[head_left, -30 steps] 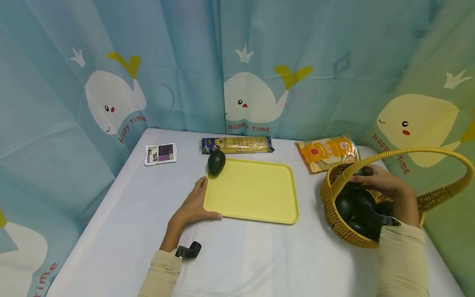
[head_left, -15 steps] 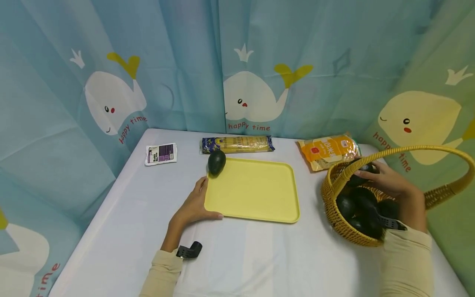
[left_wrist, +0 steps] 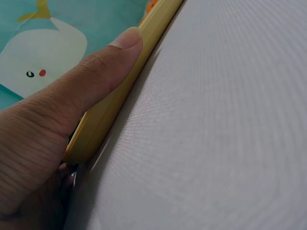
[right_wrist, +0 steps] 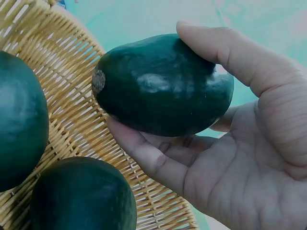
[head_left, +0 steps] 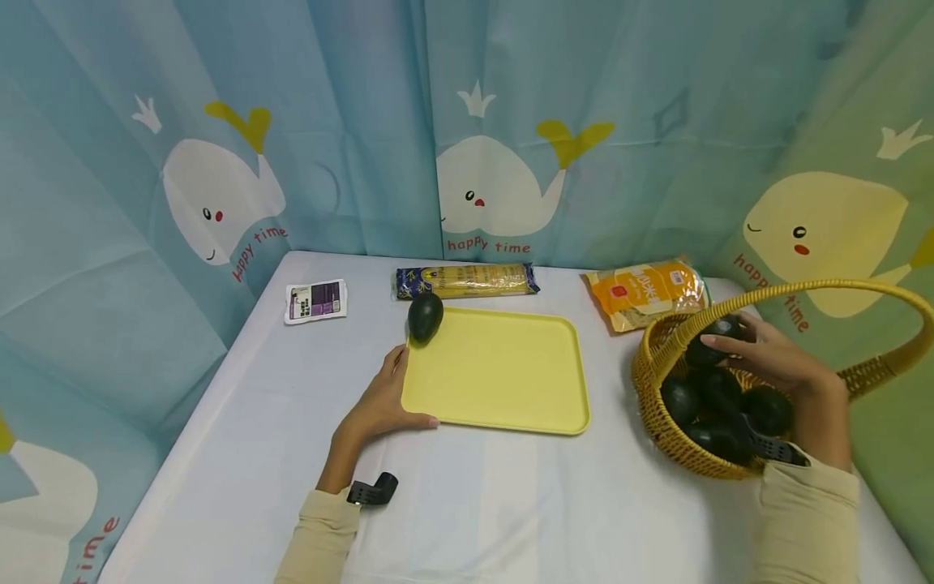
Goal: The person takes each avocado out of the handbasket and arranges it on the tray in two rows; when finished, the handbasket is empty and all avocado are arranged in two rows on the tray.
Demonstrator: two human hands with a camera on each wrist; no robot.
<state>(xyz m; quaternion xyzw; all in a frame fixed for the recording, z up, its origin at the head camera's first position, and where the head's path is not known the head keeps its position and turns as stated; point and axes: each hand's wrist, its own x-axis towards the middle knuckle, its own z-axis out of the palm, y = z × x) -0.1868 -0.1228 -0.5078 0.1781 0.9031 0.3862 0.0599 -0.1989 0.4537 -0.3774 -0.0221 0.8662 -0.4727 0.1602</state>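
Observation:
My right hand [head_left: 777, 357] grips a dark green avocado [right_wrist: 158, 86], thumb on top and fingers curled beneath, inside the far part of the wicker basket [head_left: 671, 446]. Several more avocados lie in the basket below; one avocado [right_wrist: 84, 196] shows under the held one in the right wrist view. At the near left corner of the yellow tray [head_left: 503, 373], my left hand [head_left: 375, 405] holds on, thumb along the front edge and fingers against the left side. Another avocado [head_left: 425, 317] rests at the tray's far left corner.
Behind the tray lies a long pack of noodles [head_left: 467, 281]. An orange food bag [head_left: 649, 294] sits just behind the basket, whose tall handle [head_left: 824, 285] arches over my right hand. A small white and purple packet [head_left: 316, 302] lies at the far left. Printed curtains enclose the table.
The right hand has drawn the avocado slightly right and toward me inside the basket, so more of it shows. My left hand stays on the tray corner.

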